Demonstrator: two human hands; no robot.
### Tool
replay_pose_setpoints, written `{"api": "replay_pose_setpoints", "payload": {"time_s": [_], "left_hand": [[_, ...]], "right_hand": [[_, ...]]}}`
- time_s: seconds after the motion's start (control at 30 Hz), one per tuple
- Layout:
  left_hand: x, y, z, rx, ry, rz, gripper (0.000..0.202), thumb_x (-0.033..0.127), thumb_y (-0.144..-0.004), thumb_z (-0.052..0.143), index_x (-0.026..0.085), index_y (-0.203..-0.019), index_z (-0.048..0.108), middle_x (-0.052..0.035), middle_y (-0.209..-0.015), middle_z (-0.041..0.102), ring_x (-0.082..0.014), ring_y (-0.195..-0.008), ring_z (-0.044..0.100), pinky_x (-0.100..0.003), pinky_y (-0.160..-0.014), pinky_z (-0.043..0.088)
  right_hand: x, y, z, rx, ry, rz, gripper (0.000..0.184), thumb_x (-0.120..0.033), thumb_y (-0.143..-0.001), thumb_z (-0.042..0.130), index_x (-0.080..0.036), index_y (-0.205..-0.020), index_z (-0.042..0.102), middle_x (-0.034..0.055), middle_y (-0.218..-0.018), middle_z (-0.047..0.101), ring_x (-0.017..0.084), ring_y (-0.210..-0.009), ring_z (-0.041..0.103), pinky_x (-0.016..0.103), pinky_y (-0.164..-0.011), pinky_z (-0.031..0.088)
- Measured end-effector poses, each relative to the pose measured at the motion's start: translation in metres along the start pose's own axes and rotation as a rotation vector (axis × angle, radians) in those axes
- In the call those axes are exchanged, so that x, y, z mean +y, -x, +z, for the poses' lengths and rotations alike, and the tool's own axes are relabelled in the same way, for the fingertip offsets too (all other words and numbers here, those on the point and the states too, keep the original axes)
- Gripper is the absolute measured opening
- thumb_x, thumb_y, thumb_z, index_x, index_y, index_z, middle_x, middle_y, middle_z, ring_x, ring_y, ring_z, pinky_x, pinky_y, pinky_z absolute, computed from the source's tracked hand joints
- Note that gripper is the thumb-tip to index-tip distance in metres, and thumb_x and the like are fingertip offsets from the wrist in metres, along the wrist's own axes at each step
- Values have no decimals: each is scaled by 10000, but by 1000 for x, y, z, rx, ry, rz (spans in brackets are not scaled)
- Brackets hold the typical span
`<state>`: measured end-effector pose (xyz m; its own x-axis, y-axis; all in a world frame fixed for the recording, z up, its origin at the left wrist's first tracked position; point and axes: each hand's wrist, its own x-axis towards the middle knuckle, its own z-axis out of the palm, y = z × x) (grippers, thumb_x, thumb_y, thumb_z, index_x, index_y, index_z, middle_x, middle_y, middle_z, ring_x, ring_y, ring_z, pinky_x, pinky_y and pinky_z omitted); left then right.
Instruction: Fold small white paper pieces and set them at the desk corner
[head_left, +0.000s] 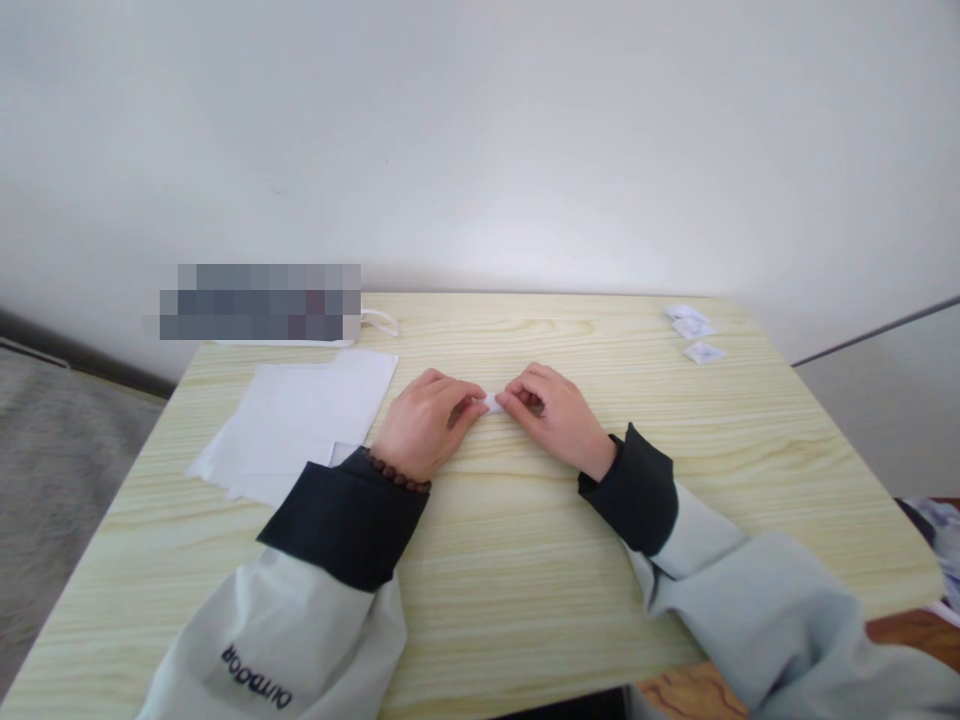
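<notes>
Between my two hands, above the middle of the table, is a small piece of white paper [492, 403], mostly covered by my fingers. My left hand [429, 420] pinches its left end between thumb and fingertips. On the other end, the thumb and fingers of my right hand [556, 415] are closed in a pinch too. Whether the paper is folded is too small to tell. Left of my left hand lie loose sheets of white paper [300, 410], partly overlapped by my sleeve. Several small folded white paper pieces [703, 352] rest at the far right.
The wood-grain table [510, 580] meets a white wall [480, 150] at its back edge. A blurred-out object with a white strap [382, 320] is at the back left. A dark-edged object [570, 706] shows at the bottom, near the table's front.
</notes>
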<state>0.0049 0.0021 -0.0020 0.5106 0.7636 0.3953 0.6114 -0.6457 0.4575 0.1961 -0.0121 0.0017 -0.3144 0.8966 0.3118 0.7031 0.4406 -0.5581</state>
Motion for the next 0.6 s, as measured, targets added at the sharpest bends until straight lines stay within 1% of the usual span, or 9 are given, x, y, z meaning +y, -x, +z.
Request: {"api": "replay_pose_setpoints", "payload": {"time_s": [0.1,0.2,0.33,0.4,0.6], "left_hand": [[1,0,0,4,-13,38,168,259,-865,525,160,-838,658,-49,-796,669,-191,-797,542,-338,-750,475],[2,-1,-1,25,-23,33,159,258,-852,541,158,-836,664,-60,-812,659,-204,-834,538,-344,-761,479],[2,0,-1,33,13,-7,155,229,-832,560,159,-948,636,-42,-849,677,-198,-853,559,-341,-777,487],[2,0,-2,36,33,-13,167,229,-832,560,170,-972,630,-31,-851,685,-189,-845,570,-336,-776,489],[4,-2,-2,45,25,41,149,263,-852,550,168,-839,664,-36,-817,689,-182,-803,567,-331,-759,483]], "right_hand": [[0,0,2,28,-13,29,169,-301,-870,543,-175,-762,577,1,-702,521,124,-689,496,247,-640,393],[1,0,4,50,-24,55,151,-318,-862,558,-179,-821,603,7,-747,530,123,-708,513,246,-652,408],[1,0,4,59,-46,78,170,-325,-865,554,-180,-805,620,9,-764,533,117,-700,525,243,-649,417],[2,0,4,55,-51,78,172,-320,-864,557,-180,-786,620,6,-754,531,114,-690,524,240,-640,416],[1,0,4,52,-28,78,174,-314,-854,571,-176,-752,601,-2,-717,524,115,-689,513,237,-630,402]]}}
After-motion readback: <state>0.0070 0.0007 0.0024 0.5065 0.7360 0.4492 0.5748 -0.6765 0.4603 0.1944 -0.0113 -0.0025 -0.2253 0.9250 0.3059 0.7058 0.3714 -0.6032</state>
